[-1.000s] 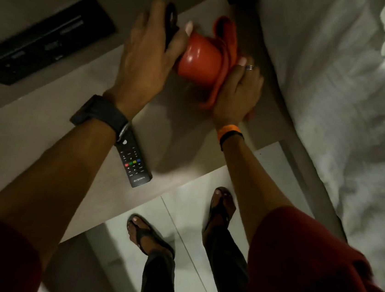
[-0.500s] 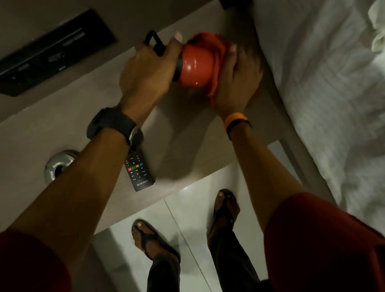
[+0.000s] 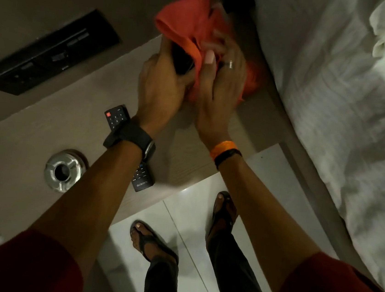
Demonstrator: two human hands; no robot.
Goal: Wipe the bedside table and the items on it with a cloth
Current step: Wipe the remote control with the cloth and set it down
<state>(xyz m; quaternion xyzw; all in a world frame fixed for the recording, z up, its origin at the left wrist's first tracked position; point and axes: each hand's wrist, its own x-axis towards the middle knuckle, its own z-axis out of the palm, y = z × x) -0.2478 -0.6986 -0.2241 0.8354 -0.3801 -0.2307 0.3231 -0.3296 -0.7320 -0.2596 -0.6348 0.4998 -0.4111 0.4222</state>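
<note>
Both hands, left [image 3: 162, 89] and right [image 3: 219, 89], gripped cloth [image 3: 188, 25] around a dark item [image 3: 181, 59]; blurred rubbing risked dropping it onto the surface [image 3: 44, 129].

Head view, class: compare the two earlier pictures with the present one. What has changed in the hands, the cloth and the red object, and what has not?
The orange cloth now bunches over the red object, hiding nearly all of it. The left hand still grips the object's dark end; the right hand still works the cloth, now blurred. Remote and bedside table look unmoved; the camera shifted, revealing the metal ashtray.
</note>
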